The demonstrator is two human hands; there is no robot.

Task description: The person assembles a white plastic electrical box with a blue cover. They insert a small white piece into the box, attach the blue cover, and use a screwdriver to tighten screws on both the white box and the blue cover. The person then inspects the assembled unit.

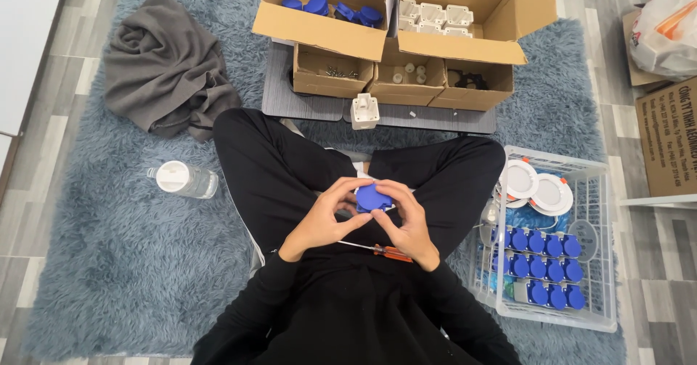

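Grey wood-look floor under a shaggy blue-grey rug (109, 263), with crossed legs in black trousers at the middle. Both hands raised above the lap, closed together around a small blue round cap (372, 197): left hand (323, 220) curled on its left edge, right hand (410, 223) curled on its right, fingertips touching the piece. Just below the right hand, lying on the lap, a screwdriver (377, 249) with an orange handle. Right of the hands, a white wire basket (602, 249) holding rows of blue caps and two white round fittings. Left of the hands, a clear plastic bottle (185, 179) on its side. Beyond the hands, a white square part (364, 109) on a low grey board, then open cardboard boxes (327, 27) of blue and white parts. Far left, a crumpled grey cloth (167, 67).
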